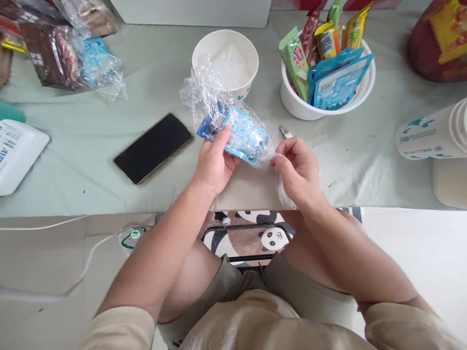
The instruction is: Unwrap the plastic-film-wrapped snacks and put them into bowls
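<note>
My left hand [216,163] is closed around a clear plastic bag [204,95] with light-blue snack packets [245,133] and a darker blue one inside. Its thumb lies on top of the packets. At the bag's right end, my right hand [297,170] pinches the gathered, twisted plastic between thumb and fingers. Just behind the bag stands a white paper cup [225,58] with clear plastic in it; the bag's loose end overlaps its front. A small metal clipper-like tool [285,131] lies beyond my right hand, partly hidden.
A white bowl [303,111] of upright snack packets stands at the back right. A phone [153,147] lies left of my hands. Bagged snacks [54,56] fill the far left; stacked paper cups [430,131] lie at the right. A white cable [89,262] runs below the table edge.
</note>
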The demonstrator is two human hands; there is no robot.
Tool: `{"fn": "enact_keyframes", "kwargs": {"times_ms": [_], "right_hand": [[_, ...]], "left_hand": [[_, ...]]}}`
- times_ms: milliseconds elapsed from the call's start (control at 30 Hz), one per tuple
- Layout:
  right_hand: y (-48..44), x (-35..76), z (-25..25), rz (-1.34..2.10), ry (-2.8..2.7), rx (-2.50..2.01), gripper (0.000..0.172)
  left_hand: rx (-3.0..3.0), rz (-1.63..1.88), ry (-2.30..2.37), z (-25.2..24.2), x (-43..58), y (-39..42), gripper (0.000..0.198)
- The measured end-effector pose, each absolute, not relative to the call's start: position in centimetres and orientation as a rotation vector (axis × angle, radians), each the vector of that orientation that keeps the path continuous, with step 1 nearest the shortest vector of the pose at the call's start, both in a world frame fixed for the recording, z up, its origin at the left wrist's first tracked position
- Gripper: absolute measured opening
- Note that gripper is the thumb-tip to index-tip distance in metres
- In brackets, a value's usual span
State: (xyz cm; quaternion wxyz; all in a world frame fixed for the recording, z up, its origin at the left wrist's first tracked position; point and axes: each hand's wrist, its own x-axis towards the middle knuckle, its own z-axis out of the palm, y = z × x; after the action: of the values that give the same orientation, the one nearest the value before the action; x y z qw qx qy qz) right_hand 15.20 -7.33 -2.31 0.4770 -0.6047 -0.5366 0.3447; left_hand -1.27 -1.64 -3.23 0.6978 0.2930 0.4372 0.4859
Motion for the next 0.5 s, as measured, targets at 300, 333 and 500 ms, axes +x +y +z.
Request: {"fn": "enact_keyframes", "kwargs": {"times_ms": [300, 333, 500], "right_hand": [[-7.0, 15.9, -2.8, 1.103, -1.222, -1.331, 0.030], [-7.0, 16.1, -2.8, 1.111, -1.216, -1.316, 0.029], [-7.5, 16.5, -2.4, 0.770, -1.283, -1.447, 0.013]], "left_hand": [[0.553, 1.292, 1.012, -2.5, -2.0, -0.9, 0.030], [0.523, 1.303, 1.017, -2.3, -2.2, -0.8, 0.030], [0.598, 1.321, 1.106, -2.5, -2.7, -0.8, 0.030]]}}
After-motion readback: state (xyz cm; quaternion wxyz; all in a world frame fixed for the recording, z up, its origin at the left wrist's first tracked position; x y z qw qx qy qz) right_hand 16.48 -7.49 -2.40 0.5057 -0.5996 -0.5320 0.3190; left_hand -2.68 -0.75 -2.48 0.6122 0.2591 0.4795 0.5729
